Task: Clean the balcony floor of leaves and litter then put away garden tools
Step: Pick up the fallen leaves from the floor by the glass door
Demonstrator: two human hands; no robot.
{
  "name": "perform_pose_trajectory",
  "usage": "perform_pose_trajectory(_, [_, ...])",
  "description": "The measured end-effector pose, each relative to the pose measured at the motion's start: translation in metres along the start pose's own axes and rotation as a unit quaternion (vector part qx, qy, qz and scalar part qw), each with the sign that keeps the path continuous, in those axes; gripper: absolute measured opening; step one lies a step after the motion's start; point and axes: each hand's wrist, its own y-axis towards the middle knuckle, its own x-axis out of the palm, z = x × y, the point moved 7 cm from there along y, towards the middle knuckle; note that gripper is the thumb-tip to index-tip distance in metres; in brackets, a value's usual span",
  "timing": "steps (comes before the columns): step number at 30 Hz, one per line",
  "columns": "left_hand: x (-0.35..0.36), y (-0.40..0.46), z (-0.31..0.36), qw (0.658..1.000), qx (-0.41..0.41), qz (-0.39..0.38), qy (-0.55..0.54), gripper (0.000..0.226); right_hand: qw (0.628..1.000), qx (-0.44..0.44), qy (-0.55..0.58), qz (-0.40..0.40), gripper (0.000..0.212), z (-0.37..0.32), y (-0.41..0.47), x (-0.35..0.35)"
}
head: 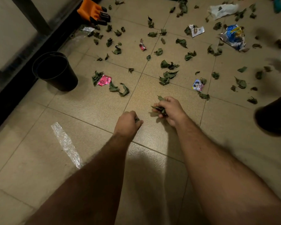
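Leaves bunched in right hand; left hand fisted on more

Two bare forearms (lightly haired, no sleeves) ending in a left hand and right hand.

The floor was of beige speckled tiles with dark grout lines. Dry green leaves lay scattered over the upper half of the frame, thickest toward the upper right. Among them lay litter: a pink wrapper left of centre, a small red wrapper above it, a blue and silver packet at the upper right, and a white plastic bag near the top edge. A clear plastic strip lay at the lower left. A black pot stood at the left, and an orange glove lay at the upper left.
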Motion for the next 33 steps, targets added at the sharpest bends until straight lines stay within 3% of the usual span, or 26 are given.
perform_pose_trajectory(3, [-0.009,-0.004,-0.004,0.998,-0.025,0.045,-0.038,0.016,0.998,0.014,0.051,-0.022,0.025,0.002,-0.003,0.009])
perform_pose_trajectory(5, [-0.019,-0.007,-0.017,0.98,-0.085,0.082,-0.161,0.012,0.998,0.015,0.058,-0.033,0.028,0.003,-0.003,0.017])
perform_pose_trajectory(9, [-0.021,-0.012,-0.044,0.847,-0.189,0.082,-0.49,0.007,0.997,0.004,0.072,-0.039,0.023,0.001,0.0,0.033])
perform_pose_trajectory(11, [-0.021,-0.012,-0.052,0.795,-0.22,0.068,-0.562,0.015,0.998,-0.009,0.06,-0.035,0.02,-0.001,0.004,0.039])
perform_pose_trajectory(13, [-0.024,-0.009,-0.06,0.774,-0.234,0.061,-0.585,0.017,0.999,-0.023,0.023,-0.036,0.015,-0.002,0.01,0.046])
perform_pose_trajectory(15, [-0.027,-0.009,-0.067,0.776,-0.241,0.055,-0.58,0.018,0.997,-0.044,-0.05,-0.031,0.006,-0.003,0.013,0.053])
perform_pose_trajectory(21, [-0.055,0.013,-0.08,0.843,-0.237,0.104,-0.472,0.025,0.953,-0.186,-0.234,0.051,0.039,-0.026,0.02,0.088])
perform_pose_trajectory(24, [-0.071,0.029,-0.08,0.875,-0.207,0.132,-0.417,0.019,0.92,-0.194,-0.319,0.118,0.038,-0.036,0.03,0.099])
perform_pose_trajectory(27, [-0.086,0.045,-0.08,0.906,-0.165,0.163,-0.353,0.017,0.902,-0.17,-0.387,0.089,0.018,-0.04,0.04,0.118])
perform_pose_trajectory(30, [-0.098,0.059,-0.082,0.941,-0.133,0.178,-0.254,0.027,0.872,-0.169,-0.457,0.043,0.063,-0.034,0.048,0.134])
perform_pose_trajectory(33, [-0.104,0.076,-0.077,0.966,-0.101,0.163,-0.173,0.044,0.816,-0.206,-0.537,0.05,0.053,-0.031,0.048,0.142])
